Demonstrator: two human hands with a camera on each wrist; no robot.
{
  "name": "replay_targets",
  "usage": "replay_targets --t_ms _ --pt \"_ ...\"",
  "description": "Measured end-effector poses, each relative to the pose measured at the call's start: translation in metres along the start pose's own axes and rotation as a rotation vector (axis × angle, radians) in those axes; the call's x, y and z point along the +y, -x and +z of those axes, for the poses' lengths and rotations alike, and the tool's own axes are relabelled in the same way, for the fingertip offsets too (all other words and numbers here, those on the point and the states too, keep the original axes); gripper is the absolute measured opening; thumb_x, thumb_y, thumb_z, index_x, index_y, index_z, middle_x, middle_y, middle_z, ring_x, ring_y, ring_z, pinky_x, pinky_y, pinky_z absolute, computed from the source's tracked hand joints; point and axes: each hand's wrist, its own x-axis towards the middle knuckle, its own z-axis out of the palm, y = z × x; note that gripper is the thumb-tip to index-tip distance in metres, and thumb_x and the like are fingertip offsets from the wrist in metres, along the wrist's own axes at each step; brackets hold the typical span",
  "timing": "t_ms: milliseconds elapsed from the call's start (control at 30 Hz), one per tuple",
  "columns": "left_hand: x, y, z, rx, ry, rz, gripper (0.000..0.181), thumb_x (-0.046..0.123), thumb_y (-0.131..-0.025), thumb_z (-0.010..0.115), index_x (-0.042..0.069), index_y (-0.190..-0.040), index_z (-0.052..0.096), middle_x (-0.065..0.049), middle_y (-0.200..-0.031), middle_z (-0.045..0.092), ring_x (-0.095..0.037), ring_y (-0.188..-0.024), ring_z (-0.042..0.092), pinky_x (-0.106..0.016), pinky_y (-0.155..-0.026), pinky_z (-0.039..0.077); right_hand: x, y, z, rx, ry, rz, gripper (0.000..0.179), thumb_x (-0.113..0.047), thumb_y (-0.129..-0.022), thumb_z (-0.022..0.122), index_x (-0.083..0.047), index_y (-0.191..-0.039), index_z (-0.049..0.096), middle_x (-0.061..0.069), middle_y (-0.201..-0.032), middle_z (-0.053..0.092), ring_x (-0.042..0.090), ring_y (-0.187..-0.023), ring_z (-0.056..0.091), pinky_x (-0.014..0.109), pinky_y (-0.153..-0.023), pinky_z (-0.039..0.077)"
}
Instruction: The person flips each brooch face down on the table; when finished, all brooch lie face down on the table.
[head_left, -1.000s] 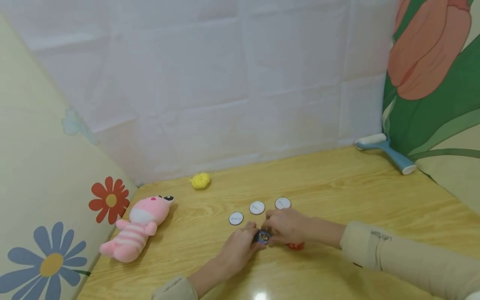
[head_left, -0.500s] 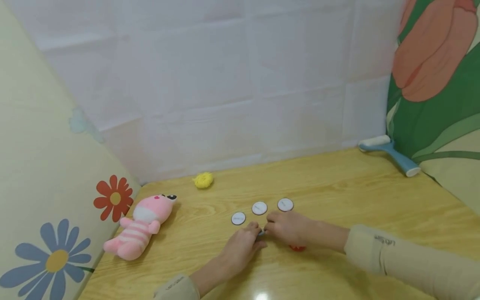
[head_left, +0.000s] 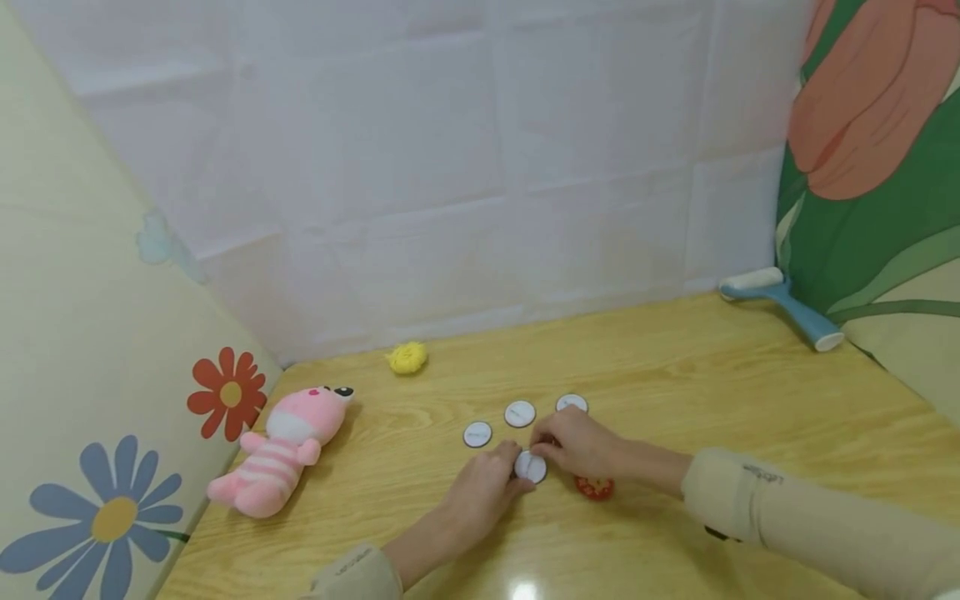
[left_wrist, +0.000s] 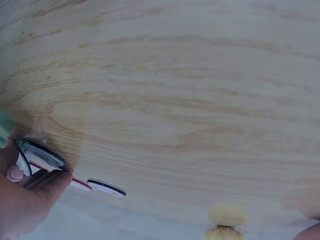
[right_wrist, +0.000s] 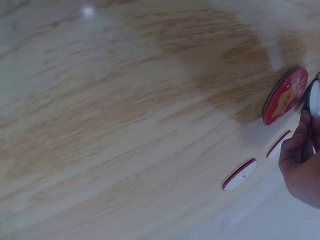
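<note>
Between my two hands is a small round disc, its white side with a faint grey mark turned up. My left hand pinches its left edge with thumb and fingers. My right hand has curled fingertips at its upper right edge, and in the right wrist view those fingers pinch the dark rim. A red disc with a cartoon picture lies under the right hand's palm side. Beyond the hands lie a left white disc, a middle white disc and a right white disc, the last partly covered.
A pink striped plush toy lies at the left of the wooden table. Near the back cloth sits a yellow fuzzy ball. A blue-handled lint roller lies at the far right corner.
The disc between my hands has turned from its blue picture side, through edge-on, to its white side. My right fingers have shifted slightly, showing more of the red disc.
</note>
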Motion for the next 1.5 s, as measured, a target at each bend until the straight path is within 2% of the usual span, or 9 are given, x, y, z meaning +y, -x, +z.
replay_targets --t_ms 300,500,700,833,1067,1233,1333,1400,1500 --pt "0.000 0.000 0.001 -0.026 -0.044 0.028 0.023 0.019 -0.085 0.075 0.002 -0.094 0.063 -0.002 -0.087 0.058 -0.011 -0.075 0.059 -0.024 -0.063 0.051 0.000 -0.002 0.001 -0.040 0.025 0.056 0.007 -0.004 -0.087 0.071 -0.008 -0.081 0.072 -0.005 -0.075 0.067 0.003 -0.070 0.057 0.020 -0.064 0.048" --pt "-0.001 -0.001 0.000 -0.045 -0.052 0.041 0.022 0.021 -0.085 0.076 0.004 -0.088 0.062 0.000 -0.086 0.055 -0.007 -0.072 0.053 -0.021 -0.062 0.049 0.002 0.002 0.003 -0.047 0.099 0.022 0.004 -0.009 -0.088 0.071 -0.008 -0.084 0.072 -0.004 -0.079 0.067 0.007 -0.074 0.058 0.024 -0.069 0.049" --pt "0.006 -0.004 -0.001 -0.056 -0.036 0.033 0.043 0.041 -0.082 0.077 0.005 -0.098 0.061 -0.003 -0.094 0.058 -0.009 -0.078 0.053 -0.022 -0.066 0.050 0.005 0.025 -0.014 -0.037 0.138 0.064 0.012 -0.025 -0.091 0.070 -0.013 -0.088 0.070 -0.007 -0.080 0.061 0.007 -0.074 0.054 0.025 -0.067 0.047" --pt "0.016 -0.010 0.002 -0.112 -0.056 0.034 0.063 0.056 -0.080 0.072 0.002 -0.110 0.061 -0.007 -0.104 0.062 -0.013 -0.086 0.058 -0.025 -0.075 0.052 0.010 0.044 -0.035 -0.118 0.109 0.113 0.026 -0.036 -0.090 0.070 -0.012 -0.098 0.069 -0.009 -0.084 0.058 0.007 -0.076 0.053 0.026 -0.068 0.047" --pt "0.031 -0.018 0.015 -0.168 -0.128 0.008 0.070 0.060 -0.083 0.067 -0.001 -0.115 0.062 -0.019 -0.123 0.061 -0.029 -0.109 0.062 -0.036 -0.089 0.052 0.021 0.065 -0.061 -0.297 0.117 0.127 0.065 -0.053 -0.076 0.077 -0.007 -0.118 0.061 -0.003 -0.093 0.055 0.010 -0.084 0.053 0.032 -0.075 0.049" --pt "0.036 -0.021 0.021 -0.158 -0.161 -0.005 0.073 0.058 -0.082 0.068 -0.004 -0.120 0.062 -0.022 -0.130 0.057 -0.033 -0.122 0.055 -0.039 -0.096 0.048 0.027 0.068 -0.057 -0.281 0.093 0.091 0.054 -0.047 -0.077 0.078 -0.010 -0.112 0.063 -0.004 -0.092 0.055 0.006 -0.076 0.051 0.026 -0.069 0.047" --pt "0.038 -0.023 0.022 -0.145 -0.159 0.022 0.061 0.056 -0.082 0.069 0.000 -0.109 0.067 -0.017 -0.123 0.062 -0.029 -0.119 0.057 -0.036 -0.093 0.050 0.028 0.067 -0.052 -0.249 0.087 0.075 0.043 -0.042 -0.080 0.078 -0.012 -0.109 0.065 -0.005 -0.092 0.056 0.004 -0.076 0.051 0.024 -0.068 0.047" --pt "0.040 -0.025 0.023 -0.132 -0.129 0.049 0.051 0.051 -0.083 0.071 0.004 -0.102 0.068 -0.008 -0.110 0.065 -0.020 -0.105 0.062 -0.028 -0.084 0.053 0.028 0.066 -0.049 -0.232 0.091 0.059 0.038 -0.039 -0.080 0.078 -0.014 -0.106 0.065 -0.006 -0.091 0.057 0.004 -0.076 0.051 0.024 -0.069 0.047" --pt "0.041 -0.027 0.025 -0.112 -0.082 0.080 0.039 0.043 -0.084 0.074 0.007 -0.098 0.069 0.002 -0.092 0.058 -0.009 -0.086 0.059 -0.017 -0.071 0.051 0.026 0.063 -0.047 -0.219 0.094 0.036 0.033 -0.034 -0.080 0.078 -0.015 -0.104 0.065 -0.006 -0.091 0.056 0.003 -0.077 0.051 0.023 -0.069 0.047"
